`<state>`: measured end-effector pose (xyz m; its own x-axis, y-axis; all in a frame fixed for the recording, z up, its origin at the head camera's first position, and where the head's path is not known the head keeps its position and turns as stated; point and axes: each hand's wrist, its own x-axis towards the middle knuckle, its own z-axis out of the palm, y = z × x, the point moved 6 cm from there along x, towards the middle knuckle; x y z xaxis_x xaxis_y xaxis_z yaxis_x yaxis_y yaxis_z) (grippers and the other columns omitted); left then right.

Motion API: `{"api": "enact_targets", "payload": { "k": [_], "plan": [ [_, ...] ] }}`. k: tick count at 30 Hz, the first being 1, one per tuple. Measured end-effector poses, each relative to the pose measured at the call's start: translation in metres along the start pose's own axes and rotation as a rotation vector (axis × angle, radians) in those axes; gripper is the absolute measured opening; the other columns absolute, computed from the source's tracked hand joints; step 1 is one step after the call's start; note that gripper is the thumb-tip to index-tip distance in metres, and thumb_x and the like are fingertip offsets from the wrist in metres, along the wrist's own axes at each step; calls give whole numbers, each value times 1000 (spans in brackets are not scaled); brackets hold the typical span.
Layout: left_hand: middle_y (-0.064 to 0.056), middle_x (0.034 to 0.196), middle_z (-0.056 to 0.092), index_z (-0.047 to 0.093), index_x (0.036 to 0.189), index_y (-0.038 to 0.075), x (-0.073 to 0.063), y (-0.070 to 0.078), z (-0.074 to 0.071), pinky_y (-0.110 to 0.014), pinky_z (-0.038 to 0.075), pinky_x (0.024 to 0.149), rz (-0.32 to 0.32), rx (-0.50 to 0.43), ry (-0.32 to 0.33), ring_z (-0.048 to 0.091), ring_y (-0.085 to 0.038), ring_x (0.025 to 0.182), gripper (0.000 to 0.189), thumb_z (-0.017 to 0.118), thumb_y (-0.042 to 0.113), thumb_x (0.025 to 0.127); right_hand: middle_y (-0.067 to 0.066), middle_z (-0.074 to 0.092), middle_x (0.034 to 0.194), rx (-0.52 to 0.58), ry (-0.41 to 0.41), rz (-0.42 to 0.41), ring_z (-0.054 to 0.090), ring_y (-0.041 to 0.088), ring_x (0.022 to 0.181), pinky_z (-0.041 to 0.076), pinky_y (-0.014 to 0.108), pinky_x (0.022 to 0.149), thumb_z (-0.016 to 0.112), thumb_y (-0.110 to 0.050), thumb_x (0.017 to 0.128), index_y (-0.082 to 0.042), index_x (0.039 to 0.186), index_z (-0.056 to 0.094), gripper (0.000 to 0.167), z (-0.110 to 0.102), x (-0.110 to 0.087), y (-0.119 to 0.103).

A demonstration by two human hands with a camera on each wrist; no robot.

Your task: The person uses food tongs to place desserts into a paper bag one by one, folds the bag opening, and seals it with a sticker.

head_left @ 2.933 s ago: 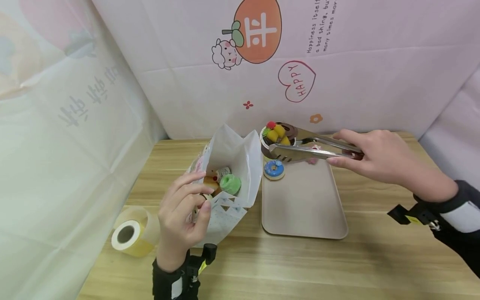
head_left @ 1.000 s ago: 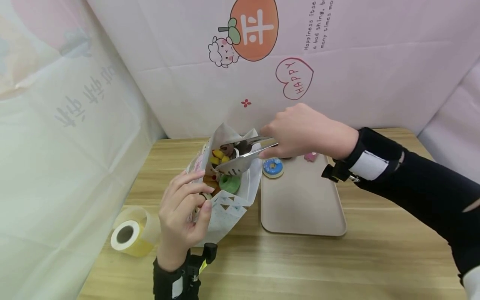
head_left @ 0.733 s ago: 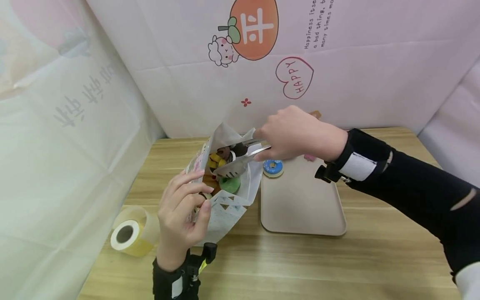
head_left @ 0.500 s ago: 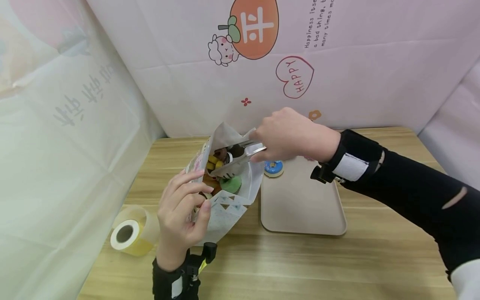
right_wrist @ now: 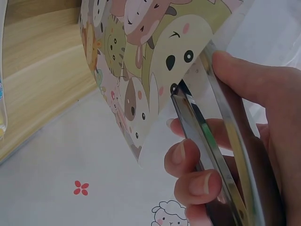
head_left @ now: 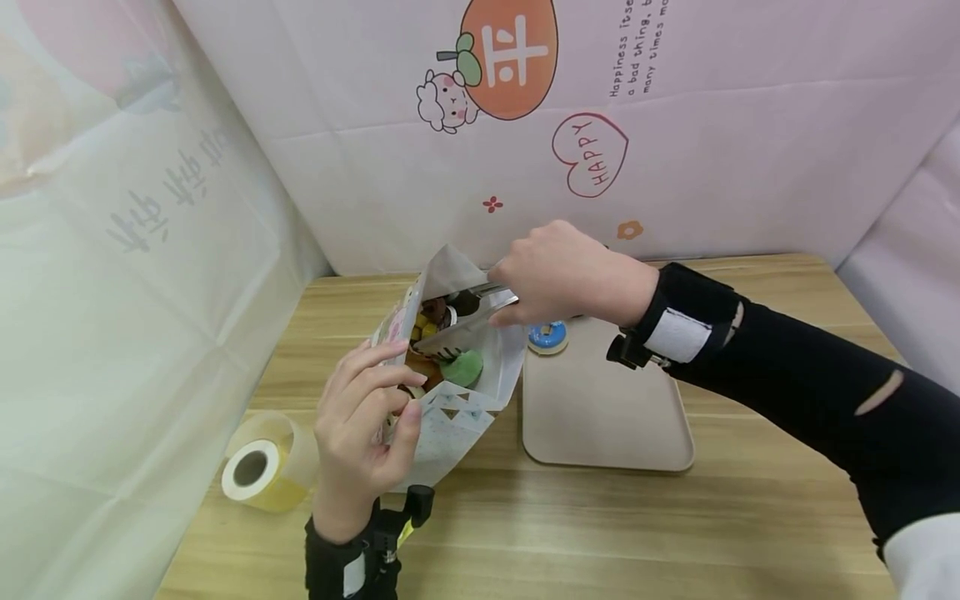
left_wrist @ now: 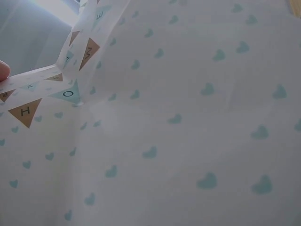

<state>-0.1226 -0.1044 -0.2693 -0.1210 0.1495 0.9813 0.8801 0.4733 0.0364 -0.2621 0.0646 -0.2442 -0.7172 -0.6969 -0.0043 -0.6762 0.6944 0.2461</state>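
Note:
In the head view, my left hand (head_left: 360, 429) holds the near left rim of an open white paper bag (head_left: 450, 446), fingers over the edge. A fingertip (left_wrist: 3, 70) shows at the rim in the left wrist view. My right hand (head_left: 558, 271) grips metal tongs (head_left: 463, 332), whose blades reach inside the bag. Between the blades is a toy dessert cup (head_left: 427, 330) topped with yellow fruit pieces, partly hidden. Below it in the bag are a green toy pastry (head_left: 462, 367) and brown toy bread (head_left: 424, 367). The right wrist view shows the tongs' arms squeezed in my fingers.
Right of the bag lies a beige tray (head_left: 607, 408) with a blue toy donut (head_left: 547, 337); my right hand hides its back part. A wide roll of clear tape (head_left: 281, 479) stands to the left. A printed cloth (head_left: 360, 183) hangs behind the wooden table (head_left: 562, 533).
My right hand has carried the dessert cup in the tongs leftward from over the tray into the bag, then farther down and left inside. The left hand stays at the rim.

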Motion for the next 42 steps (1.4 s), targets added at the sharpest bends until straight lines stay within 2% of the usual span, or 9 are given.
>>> {"api": "enact_targets", "payload": {
  "k": [8,15,21,24,27,33,37,42],
  "plan": [
    [-13,72,67,48,58,4,0,1,0,-42,51,103,2,-2,11,68,-37,89,43,51,20,98,-2,66,71,-18,31,-2,58,19,58,47,34,48,63,-62,83,-19,95,73,46,1,3,-4],
    [-14,70,67,47,57,4,2,3,1,-40,51,102,21,-6,20,68,-37,87,44,50,20,98,-3,62,67,8,12,30,55,18,56,41,31,45,65,-65,80,-19,90,70,47,3,-1,-2],
    [-15,68,65,46,57,3,4,4,1,-39,55,94,32,-21,34,67,-38,84,45,50,19,99,-2,64,72,50,-28,77,59,20,63,42,31,48,66,-67,79,-19,105,71,54,1,-11,4],
    [-15,68,64,46,58,2,5,4,1,-38,58,87,31,-20,36,67,-38,82,45,50,18,99,-2,64,71,60,-41,101,59,22,65,43,32,48,65,-68,79,-20,111,69,58,-2,-20,9],
    [-15,68,64,47,58,2,5,4,0,-38,58,85,26,-11,39,67,-39,82,44,49,18,99,-2,62,68,82,-39,130,58,21,62,40,32,44,63,-68,81,-20,120,66,61,-6,-33,14],
    [-15,69,65,47,59,2,5,4,0,-38,58,85,23,-4,30,68,-38,83,44,49,18,100,-10,55,60,185,76,210,51,14,58,35,29,45,67,-62,81,-25,117,64,52,-8,-70,32],
    [-14,70,66,48,59,2,6,4,0,-39,58,86,25,1,24,68,-38,83,44,49,18,100,-9,50,58,261,151,287,46,12,57,30,28,45,69,-60,81,-28,116,63,48,2,-94,46],
    [-14,69,66,48,59,2,6,5,0,-39,57,87,28,10,24,68,-38,82,44,49,18,100,-7,52,58,338,138,370,49,11,56,35,29,48,67,-59,83,-26,128,60,56,22,-114,62]
  ]
}}
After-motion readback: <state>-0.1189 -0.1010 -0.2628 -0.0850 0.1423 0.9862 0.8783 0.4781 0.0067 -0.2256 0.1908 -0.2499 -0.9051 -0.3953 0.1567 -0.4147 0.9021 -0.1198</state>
